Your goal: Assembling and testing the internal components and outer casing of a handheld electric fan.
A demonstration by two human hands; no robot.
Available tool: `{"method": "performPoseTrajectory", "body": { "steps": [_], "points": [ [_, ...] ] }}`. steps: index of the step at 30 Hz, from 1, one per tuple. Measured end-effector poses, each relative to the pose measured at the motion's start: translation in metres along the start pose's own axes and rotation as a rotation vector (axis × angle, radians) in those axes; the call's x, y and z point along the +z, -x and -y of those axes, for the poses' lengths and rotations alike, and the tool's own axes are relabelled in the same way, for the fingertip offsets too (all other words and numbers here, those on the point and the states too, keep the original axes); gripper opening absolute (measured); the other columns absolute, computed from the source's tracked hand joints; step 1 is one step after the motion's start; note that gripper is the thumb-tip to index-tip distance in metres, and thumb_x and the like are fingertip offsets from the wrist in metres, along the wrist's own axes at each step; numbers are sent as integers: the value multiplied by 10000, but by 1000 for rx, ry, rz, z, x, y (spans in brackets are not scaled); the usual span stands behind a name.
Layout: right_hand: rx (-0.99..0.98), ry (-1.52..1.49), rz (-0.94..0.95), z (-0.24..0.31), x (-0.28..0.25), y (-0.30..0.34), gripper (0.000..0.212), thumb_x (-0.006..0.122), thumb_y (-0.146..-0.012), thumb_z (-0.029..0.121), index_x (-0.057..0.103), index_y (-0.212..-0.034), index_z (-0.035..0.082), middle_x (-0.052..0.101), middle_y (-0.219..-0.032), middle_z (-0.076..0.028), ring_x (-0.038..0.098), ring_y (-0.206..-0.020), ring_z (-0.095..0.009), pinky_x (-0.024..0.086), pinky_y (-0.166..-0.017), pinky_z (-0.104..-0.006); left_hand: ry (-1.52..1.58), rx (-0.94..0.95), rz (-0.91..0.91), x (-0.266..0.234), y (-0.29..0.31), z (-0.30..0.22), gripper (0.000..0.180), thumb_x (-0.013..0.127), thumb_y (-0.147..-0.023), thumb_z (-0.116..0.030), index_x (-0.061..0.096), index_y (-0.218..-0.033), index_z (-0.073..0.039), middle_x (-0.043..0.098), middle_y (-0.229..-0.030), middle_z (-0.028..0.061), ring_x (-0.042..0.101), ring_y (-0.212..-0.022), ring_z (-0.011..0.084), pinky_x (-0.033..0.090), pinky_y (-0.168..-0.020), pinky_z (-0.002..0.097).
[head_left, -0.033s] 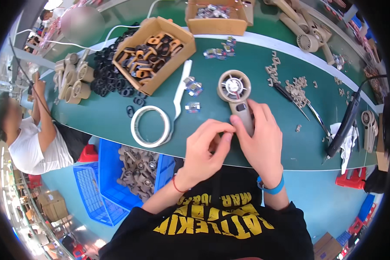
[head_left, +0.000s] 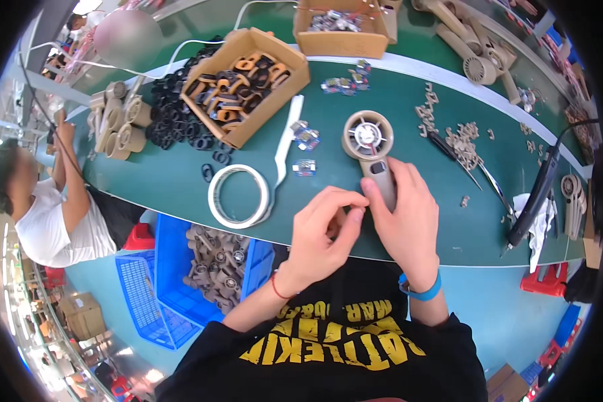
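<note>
A beige handheld fan [head_left: 368, 136] lies over the green worktop, its round head pointing away from me. My right hand [head_left: 407, 211] is wrapped around its handle, thumb along the near side. Close to the handle's left edge, my left hand [head_left: 328, 224] has thumb and index finger pinched together; whatever is between them is too small to make out. Left of the fan are small circuit boards [head_left: 305, 167] and a roll of white tape [head_left: 239, 196] with a strip pulled out from it.
A cardboard box [head_left: 268, 114] of orange and black parts stands at back left beside black rings [head_left: 174, 114]. On the right lie small beige clips [head_left: 463, 141], tweezers [head_left: 494, 186] and a black electric screwdriver [head_left: 536, 194]. A blue crate [head_left: 171, 268] of fan bodies sits below the left edge.
The worktop and everything on it appear slightly farther right in the picture. Both hands keep nearly the same pose at the fan.
</note>
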State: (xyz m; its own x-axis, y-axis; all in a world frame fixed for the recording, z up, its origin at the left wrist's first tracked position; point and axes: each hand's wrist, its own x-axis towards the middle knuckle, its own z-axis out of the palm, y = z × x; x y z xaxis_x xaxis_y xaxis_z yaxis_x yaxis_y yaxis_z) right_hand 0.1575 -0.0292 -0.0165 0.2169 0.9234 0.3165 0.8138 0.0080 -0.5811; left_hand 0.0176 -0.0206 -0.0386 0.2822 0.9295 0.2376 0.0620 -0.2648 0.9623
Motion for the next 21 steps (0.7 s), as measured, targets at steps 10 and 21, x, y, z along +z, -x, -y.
{"method": "performPoseTrajectory", "body": {
  "steps": [10,21],
  "points": [
    [391,-1439,350,-1,-14,25,388,494,-951,139,295,-1275,64,586,-937,-141,563,-626,-127,456,-497,-224,48,94,35,-14,7,6,254,543,-806,92,538,-1053,33,537,-987,100,471,-620,38,338,-505,164],
    [413,-1292,273,-4,1,29,401,491,-946,133,280,-1280,65,552,-917,-122,519,-580,-106,428,-487,-221,68,62,58,-14,3,8,298,537,-800,102,521,-1092,40,532,-1035,133,530,-673,80,426,-599,196]
  ]
}}
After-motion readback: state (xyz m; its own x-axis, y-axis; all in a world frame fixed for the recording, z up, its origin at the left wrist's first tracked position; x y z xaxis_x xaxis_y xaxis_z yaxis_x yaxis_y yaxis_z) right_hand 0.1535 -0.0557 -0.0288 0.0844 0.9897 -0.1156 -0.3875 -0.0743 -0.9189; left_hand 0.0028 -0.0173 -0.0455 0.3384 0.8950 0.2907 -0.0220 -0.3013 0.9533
